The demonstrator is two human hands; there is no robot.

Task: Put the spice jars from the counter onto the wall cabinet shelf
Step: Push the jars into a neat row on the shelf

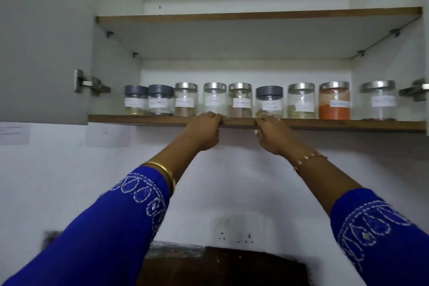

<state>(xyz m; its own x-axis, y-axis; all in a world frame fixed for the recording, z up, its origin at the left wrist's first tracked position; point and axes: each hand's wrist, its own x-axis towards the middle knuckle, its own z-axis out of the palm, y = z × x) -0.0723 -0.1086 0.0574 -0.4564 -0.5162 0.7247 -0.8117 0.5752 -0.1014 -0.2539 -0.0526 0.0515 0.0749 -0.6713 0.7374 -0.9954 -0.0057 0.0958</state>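
Observation:
Several labelled glass spice jars stand in a row on the lower cabinet shelf point(348, 124). Three have grey lids, such as the one at the far left point(136, 100); the others have steel lids. One steel-lidded jar holds orange powder point(334, 102), and the jar at the far right point(378, 100) looks nearly empty. My left hand point(204, 131) and my right hand point(269, 135) are raised side by side at the shelf's front edge, with the fingers curled over it. Neither hand holds a jar.
The upper shelf point(255, 16) carries nothing. The cabinet's left door point(46, 42) stands open, and hinges point(415, 90) show at the right side. A wall socket point(236, 227) and a dark counter surface point(220, 267) lie below between my arms.

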